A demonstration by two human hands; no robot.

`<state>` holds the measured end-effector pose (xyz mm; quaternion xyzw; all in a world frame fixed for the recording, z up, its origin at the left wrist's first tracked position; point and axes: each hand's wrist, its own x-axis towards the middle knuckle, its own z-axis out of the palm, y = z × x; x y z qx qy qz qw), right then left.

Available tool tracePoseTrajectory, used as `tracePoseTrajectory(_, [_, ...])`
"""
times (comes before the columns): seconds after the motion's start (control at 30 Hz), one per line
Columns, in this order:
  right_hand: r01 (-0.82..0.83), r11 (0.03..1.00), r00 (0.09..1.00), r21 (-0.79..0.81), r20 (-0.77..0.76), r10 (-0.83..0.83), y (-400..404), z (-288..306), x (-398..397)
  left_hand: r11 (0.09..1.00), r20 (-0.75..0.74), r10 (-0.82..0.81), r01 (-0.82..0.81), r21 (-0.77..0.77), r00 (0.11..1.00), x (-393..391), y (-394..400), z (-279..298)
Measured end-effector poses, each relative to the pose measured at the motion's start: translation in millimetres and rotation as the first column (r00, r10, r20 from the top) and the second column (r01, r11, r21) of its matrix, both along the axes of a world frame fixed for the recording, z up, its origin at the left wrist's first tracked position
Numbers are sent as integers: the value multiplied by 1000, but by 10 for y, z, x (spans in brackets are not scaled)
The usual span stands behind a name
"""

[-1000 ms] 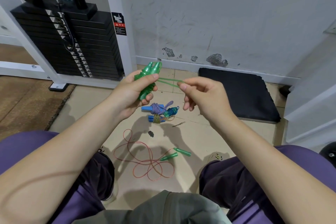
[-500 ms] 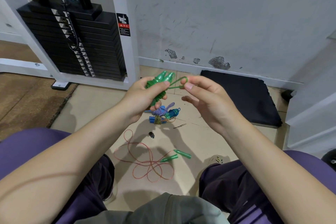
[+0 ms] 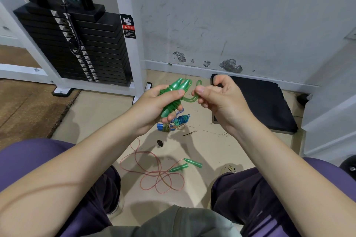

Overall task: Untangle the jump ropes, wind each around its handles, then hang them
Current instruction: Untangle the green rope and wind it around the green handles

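Note:
My left hand [image 3: 159,102] grips a green jump rope [image 3: 174,92], its two handles side by side with green cord wound round them. My right hand [image 3: 217,96] pinches the last loop of that green cord [image 3: 189,99] just right of the handles. On the floor below lie wound blue-handled ropes [image 3: 173,124] in a small bundle. Nearer to me a thin orange rope [image 3: 154,173] with two green handles [image 3: 185,165] lies loose in tangled loops.
A black weight stack [image 3: 77,44] in a white frame stands at the back left. A black foam mat [image 3: 258,102] lies against the scuffed wall at right. A small black piece [image 3: 159,143] sits on the tile floor. My knees frame the floor space.
My right hand has brought the free green loop in from the right to the handles, shortening the stretched cord. My left hand keeps its hold on the handles.

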<state>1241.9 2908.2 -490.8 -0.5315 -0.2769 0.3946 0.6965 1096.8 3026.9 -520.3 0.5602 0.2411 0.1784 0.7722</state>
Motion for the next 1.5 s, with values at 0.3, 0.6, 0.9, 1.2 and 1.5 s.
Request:
tracePoseTrajectory(0.3, [80,995,940,-66,337,-53,-11,-17,20,999,-5,0,0,-36,1000,-9,27,3])
tracePoseTrajectory(0.6, [107,993,916,-41,392,-82,0,-17,-14,997,-12,-36,35,-72,999,-3,-9,11])
tracePoseTrajectory(0.9, [37,998,933,-54,361,-15,-11,-11,-36,996,6,-47,47,-82,999,5,-31,-4])
tracePoseTrajectory(1.2, [6,1000,924,-26,382,4,-17,-7,-48,992,14,-55,56,-113,998,-5,-17,9])
tracePoseTrajectory(1.5, [128,992,846,-4,523,-107,-7,-34,-84,966,66,-144,155,-206,987,-18,-19,34])
